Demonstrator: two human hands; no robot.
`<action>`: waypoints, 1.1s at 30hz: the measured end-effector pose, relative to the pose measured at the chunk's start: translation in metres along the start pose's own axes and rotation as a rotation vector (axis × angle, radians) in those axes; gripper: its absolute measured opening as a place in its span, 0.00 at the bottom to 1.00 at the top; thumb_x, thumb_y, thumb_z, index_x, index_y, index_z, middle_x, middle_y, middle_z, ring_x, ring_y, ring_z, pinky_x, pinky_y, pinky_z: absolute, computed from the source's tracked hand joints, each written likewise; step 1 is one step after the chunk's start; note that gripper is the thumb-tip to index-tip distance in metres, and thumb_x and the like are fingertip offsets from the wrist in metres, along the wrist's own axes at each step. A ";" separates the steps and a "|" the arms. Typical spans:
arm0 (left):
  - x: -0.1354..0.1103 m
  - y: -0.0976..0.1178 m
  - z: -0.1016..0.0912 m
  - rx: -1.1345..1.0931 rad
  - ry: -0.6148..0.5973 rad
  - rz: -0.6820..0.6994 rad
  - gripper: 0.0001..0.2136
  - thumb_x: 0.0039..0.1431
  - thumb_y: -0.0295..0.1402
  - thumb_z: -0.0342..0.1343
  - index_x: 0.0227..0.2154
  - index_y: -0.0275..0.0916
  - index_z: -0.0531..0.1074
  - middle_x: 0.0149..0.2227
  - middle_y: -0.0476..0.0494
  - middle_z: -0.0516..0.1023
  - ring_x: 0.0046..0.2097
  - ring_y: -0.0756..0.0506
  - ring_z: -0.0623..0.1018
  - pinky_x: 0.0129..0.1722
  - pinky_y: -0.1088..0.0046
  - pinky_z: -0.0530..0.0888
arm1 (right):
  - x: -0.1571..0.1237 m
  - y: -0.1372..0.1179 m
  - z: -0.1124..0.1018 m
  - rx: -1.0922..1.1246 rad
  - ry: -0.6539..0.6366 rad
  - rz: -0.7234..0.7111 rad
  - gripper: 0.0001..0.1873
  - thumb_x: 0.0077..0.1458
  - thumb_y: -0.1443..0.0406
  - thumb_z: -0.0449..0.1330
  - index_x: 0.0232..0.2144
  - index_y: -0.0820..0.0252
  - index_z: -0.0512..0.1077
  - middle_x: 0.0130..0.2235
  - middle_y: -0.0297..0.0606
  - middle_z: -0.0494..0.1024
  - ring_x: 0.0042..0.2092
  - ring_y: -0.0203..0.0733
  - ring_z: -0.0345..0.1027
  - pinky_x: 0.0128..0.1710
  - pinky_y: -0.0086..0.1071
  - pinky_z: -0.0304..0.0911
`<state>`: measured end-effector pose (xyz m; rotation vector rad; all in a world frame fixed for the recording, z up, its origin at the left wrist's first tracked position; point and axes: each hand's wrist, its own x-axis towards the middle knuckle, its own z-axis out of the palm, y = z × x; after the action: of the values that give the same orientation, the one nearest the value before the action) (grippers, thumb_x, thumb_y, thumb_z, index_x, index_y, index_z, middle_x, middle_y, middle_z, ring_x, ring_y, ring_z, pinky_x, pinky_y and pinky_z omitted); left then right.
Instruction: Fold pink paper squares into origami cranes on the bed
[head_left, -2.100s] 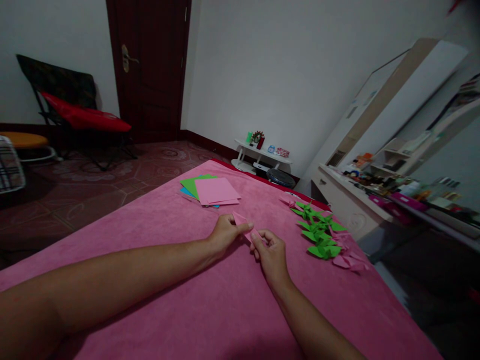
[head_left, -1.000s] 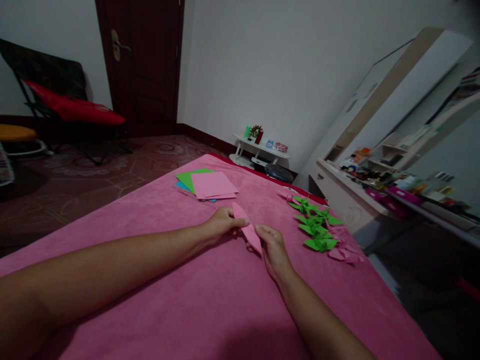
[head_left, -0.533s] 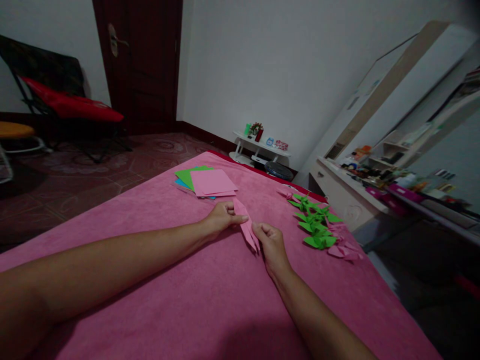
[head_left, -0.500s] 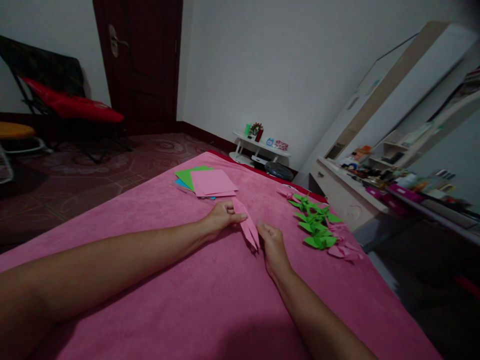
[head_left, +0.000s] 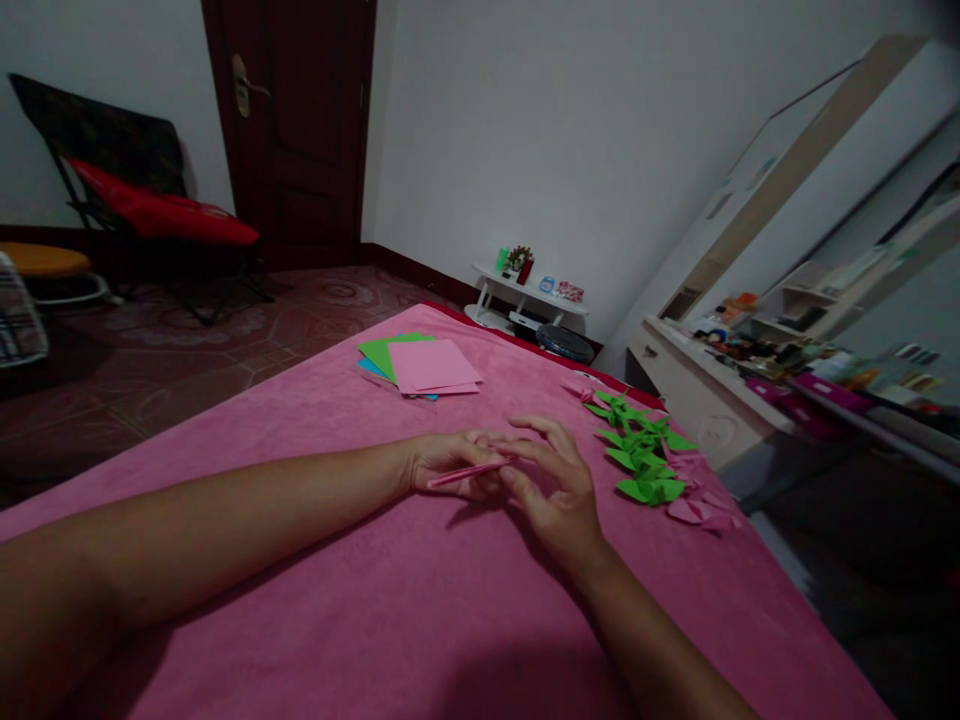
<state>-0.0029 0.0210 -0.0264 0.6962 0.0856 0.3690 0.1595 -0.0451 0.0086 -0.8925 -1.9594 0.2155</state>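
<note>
A narrow folded pink paper [head_left: 466, 474] is seen nearly edge-on between my hands, a little above the pink cloth [head_left: 360, 590]. My left hand [head_left: 450, 458] is closed around it, thumb on the near side. The thumb and a finger of my right hand [head_left: 559, 490] pinch its right end, while the other fingers are raised and bent. Fingers partly cover that end, so its shape is hidden there. Beyond my hands lies a stack of square paper sheets [head_left: 435, 367], pink on top with green and blue beneath.
On the right of the cloth lie several folded green paper cranes [head_left: 649, 487] and pink ones [head_left: 703, 512]. A cluttered dressing table [head_left: 697, 380] stands past the right edge. A low white shelf [head_left: 532, 291], a red-seated chair [head_left: 161, 215] and a door [head_left: 300, 120] are farther back.
The folded pink paper has turned from slanting towards me to lying almost crosswise and edge-on. My right hand has moved up and in, meeting my left hand. The view has shifted slightly.
</note>
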 end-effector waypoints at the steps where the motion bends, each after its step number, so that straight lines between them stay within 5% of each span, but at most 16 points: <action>1: 0.000 0.000 -0.001 -0.006 -0.011 -0.040 0.17 0.45 0.23 0.63 0.41 0.33 0.71 0.25 0.48 0.70 0.25 0.55 0.68 0.24 0.81 0.61 | 0.000 -0.002 0.001 0.020 0.001 0.014 0.10 0.51 0.69 0.61 0.36 0.53 0.76 0.44 0.40 0.72 0.50 0.46 0.63 0.50 0.42 0.59; 5: 0.003 0.000 -0.006 0.009 -0.011 -0.170 0.07 0.49 0.27 0.61 0.31 0.31 0.71 0.22 0.48 0.67 0.24 0.55 0.66 0.22 0.82 0.58 | -0.001 -0.009 0.004 0.110 0.046 0.127 0.05 0.50 0.70 0.60 0.28 0.57 0.76 0.38 0.39 0.73 0.43 0.43 0.67 0.44 0.38 0.62; 9: 0.006 -0.004 -0.004 0.204 0.098 -0.189 0.08 0.48 0.31 0.60 0.29 0.30 0.71 0.25 0.42 0.73 0.26 0.52 0.70 0.25 0.79 0.64 | -0.004 -0.006 0.009 0.277 0.154 0.347 0.04 0.49 0.68 0.62 0.23 0.60 0.74 0.31 0.36 0.73 0.36 0.39 0.67 0.38 0.32 0.62; 13: 0.008 -0.012 0.007 0.405 0.183 -0.001 0.10 0.45 0.29 0.59 0.32 0.32 0.71 0.25 0.42 0.75 0.25 0.50 0.73 0.23 0.76 0.66 | -0.009 0.010 0.013 0.547 0.330 0.628 0.05 0.46 0.64 0.64 0.24 0.61 0.74 0.25 0.32 0.71 0.27 0.35 0.62 0.29 0.28 0.58; 18: 0.011 -0.018 0.014 0.490 0.347 0.273 0.11 0.41 0.25 0.57 0.33 0.34 0.70 0.24 0.48 0.71 0.22 0.54 0.68 0.19 0.81 0.59 | -0.010 0.021 0.012 0.755 0.431 0.802 0.07 0.40 0.64 0.67 0.23 0.62 0.75 0.23 0.31 0.72 0.26 0.33 0.62 0.26 0.26 0.57; 24: 0.009 -0.015 0.011 0.707 0.553 0.450 0.14 0.50 0.41 0.57 0.24 0.32 0.70 0.22 0.49 0.67 0.23 0.55 0.63 0.21 0.79 0.56 | -0.013 0.019 0.016 0.807 0.425 0.876 0.07 0.36 0.64 0.68 0.22 0.62 0.75 0.23 0.32 0.74 0.26 0.34 0.64 0.29 0.26 0.59; 33: 0.010 -0.014 0.005 0.627 0.597 0.428 0.16 0.46 0.39 0.61 0.17 0.33 0.65 0.17 0.52 0.62 0.19 0.57 0.58 0.20 0.77 0.51 | -0.017 0.025 0.019 0.713 0.224 0.874 0.13 0.43 0.59 0.65 0.20 0.63 0.71 0.17 0.29 0.67 0.19 0.30 0.57 0.20 0.24 0.55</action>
<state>0.0119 0.0113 -0.0310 1.2081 0.6462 0.9792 0.1612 -0.0349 -0.0257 -1.1453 -1.0371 1.1740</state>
